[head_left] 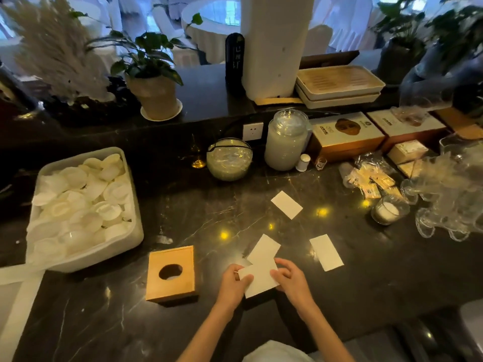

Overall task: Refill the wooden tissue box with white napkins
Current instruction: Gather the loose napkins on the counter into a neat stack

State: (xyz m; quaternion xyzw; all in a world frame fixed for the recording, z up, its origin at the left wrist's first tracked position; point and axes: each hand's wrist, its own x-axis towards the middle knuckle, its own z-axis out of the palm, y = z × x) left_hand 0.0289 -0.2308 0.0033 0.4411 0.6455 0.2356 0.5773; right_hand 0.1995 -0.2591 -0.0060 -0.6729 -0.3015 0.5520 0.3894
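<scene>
Two hands low over dark marble counter [104, 322]: left hand [233, 284] and right hand [292, 282] pinching one flat white napkin [261, 279] at opposite edges. Just left, square wooden tissue box [171, 274], oval hole on top. Farther off, three loose napkins; plastic tub [130, 205] heaped with white dishes.

Restaurant service counter: draped banquet tables [209, 22] behind, stacked glass cups [444, 205]

Both forearms are bare, the left hand [233, 282] wears a thin ring, white clothing below
</scene>
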